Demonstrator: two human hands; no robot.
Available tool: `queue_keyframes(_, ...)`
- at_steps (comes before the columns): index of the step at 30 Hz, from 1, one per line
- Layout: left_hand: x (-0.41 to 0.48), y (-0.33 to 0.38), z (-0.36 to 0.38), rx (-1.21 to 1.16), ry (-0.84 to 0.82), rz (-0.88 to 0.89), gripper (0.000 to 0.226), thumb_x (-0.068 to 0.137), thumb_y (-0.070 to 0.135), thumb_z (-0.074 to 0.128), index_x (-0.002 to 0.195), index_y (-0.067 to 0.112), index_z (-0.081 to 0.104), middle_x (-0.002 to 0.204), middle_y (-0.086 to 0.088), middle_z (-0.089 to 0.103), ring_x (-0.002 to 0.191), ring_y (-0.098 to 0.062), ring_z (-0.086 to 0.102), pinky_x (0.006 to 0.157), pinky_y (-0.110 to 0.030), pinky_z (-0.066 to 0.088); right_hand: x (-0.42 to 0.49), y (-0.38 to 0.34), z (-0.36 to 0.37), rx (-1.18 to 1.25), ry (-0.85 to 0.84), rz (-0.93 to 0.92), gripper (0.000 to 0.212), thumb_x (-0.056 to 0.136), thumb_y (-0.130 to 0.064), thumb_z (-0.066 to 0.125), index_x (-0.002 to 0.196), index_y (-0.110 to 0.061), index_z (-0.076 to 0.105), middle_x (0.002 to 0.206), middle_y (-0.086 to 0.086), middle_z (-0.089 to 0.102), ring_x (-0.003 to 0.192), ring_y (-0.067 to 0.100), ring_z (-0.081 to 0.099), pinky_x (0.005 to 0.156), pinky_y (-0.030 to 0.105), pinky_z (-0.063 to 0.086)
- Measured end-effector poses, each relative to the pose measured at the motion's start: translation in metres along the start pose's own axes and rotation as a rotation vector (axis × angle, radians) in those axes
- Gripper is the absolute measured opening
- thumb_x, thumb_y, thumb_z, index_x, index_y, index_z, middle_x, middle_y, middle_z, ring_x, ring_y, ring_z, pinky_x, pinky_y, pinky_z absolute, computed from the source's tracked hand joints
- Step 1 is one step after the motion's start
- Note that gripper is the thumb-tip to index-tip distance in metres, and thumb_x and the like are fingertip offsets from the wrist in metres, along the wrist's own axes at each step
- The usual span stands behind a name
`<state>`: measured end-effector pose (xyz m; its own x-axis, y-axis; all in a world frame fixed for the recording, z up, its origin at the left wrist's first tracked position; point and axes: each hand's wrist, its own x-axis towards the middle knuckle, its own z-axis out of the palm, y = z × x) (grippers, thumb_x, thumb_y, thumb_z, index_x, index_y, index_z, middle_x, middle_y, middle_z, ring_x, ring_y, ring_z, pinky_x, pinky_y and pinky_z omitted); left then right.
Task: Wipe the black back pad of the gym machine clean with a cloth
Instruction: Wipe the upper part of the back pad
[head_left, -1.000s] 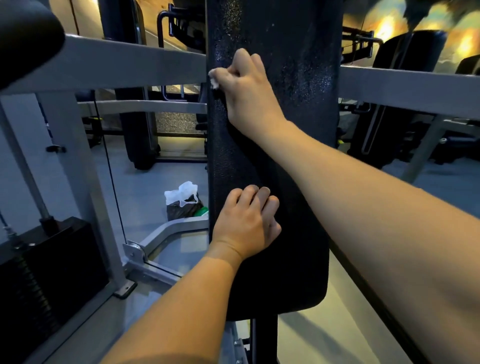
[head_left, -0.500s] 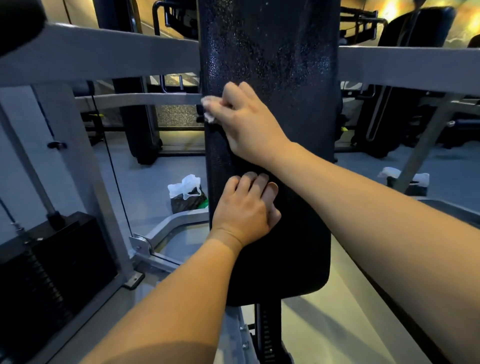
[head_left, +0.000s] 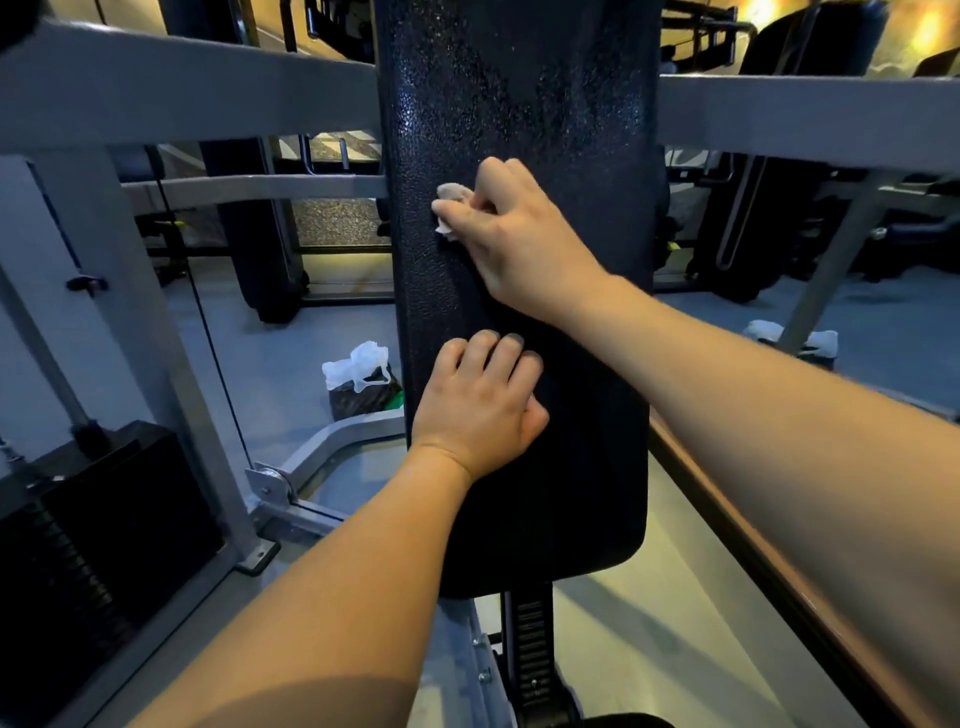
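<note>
The tall black back pad (head_left: 561, 104) of the gym machine stands upright in the middle of the view, its upper part speckled with droplets. My right hand (head_left: 519, 236) grips a small white cloth (head_left: 451, 208) and presses it against the pad left of its middle; most of the cloth is hidden under the fingers. Just below it, my left hand (head_left: 483, 405) rests on the pad's lower left part, with its fingers lying against the surface.
Grey frame bars (head_left: 182, 88) cross behind the pad on both sides. A black weight stack (head_left: 88, 545) stands at the lower left. A white plastic bag on a dark box (head_left: 361, 376) lies on the floor to the left. More machines stand behind.
My right hand has slid the cloth down the pad from its upper left edge and inward toward the middle. The left hand has stayed on the lower pad.
</note>
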<state>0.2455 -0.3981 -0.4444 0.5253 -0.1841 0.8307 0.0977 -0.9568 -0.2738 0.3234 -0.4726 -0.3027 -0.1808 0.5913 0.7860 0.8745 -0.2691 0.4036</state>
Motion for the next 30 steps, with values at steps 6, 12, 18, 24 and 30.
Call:
queue_keyframes(6,-0.001,-0.001,0.000,0.016,-0.048,-0.007,0.032,0.081,0.035,0.058,0.105,0.014,0.063,0.116,-0.008,0.061,0.111,-0.031,0.049,0.090,-0.045,0.038,-0.017,0.059,-0.030,-0.269,0.101,0.482,0.030,0.098,-0.004,0.050,0.121,-0.007,0.069,0.106,0.023,0.054,0.099,0.040,0.053,0.082,0.047,0.051)
queue_keyframes(12,0.000,-0.001,0.001,-0.002,-0.022,-0.013,0.035,0.077,0.034,0.060,0.105,0.013,0.066,0.116,-0.011,0.064,0.109,-0.033,0.049,0.089,-0.044,0.039,-0.001,0.001,0.004,0.008,0.135,0.392,0.041,0.091,0.003,0.056,0.130,0.001,0.065,0.110,0.019,0.064,0.099,0.038,0.058,0.088,0.031,0.042)
queue_keyframes(18,-0.001,0.000,0.001,0.020,0.007,-0.015,0.028,0.080,0.033,0.058,0.099,0.014,0.064,0.113,-0.008,0.063,0.108,-0.032,0.050,0.088,-0.045,0.039,-0.018,0.047,-0.023,-0.151,0.065,0.441,0.044,0.091,0.002,0.052,0.132,-0.007,0.065,0.117,0.020,0.061,0.104,0.040,0.055,0.088,0.037,0.048)
queue_keyframes(24,0.000,-0.001,0.000,0.018,-0.017,-0.003,0.036,0.079,0.033,0.059,0.107,0.012,0.067,0.115,-0.012,0.064,0.109,-0.034,0.049,0.088,-0.045,0.038,-0.005,-0.002,0.000,0.080,0.022,0.306,0.034,0.093,0.000,0.057,0.125,0.000,0.068,0.113,0.020,0.063,0.102,0.039,0.058,0.087,0.040,0.051)
queue_keyframes(30,0.000,0.001,-0.002,0.030,-0.060,-0.015,0.031,0.082,0.035,0.056,0.102,0.013,0.065,0.117,-0.010,0.063,0.110,-0.033,0.053,0.089,-0.046,0.039,-0.013,0.024,-0.040,0.082,0.001,0.470,0.029,0.105,-0.019,0.047,0.131,-0.008,0.055,0.116,0.008,0.069,0.105,0.029,0.064,0.085,0.041,0.050)
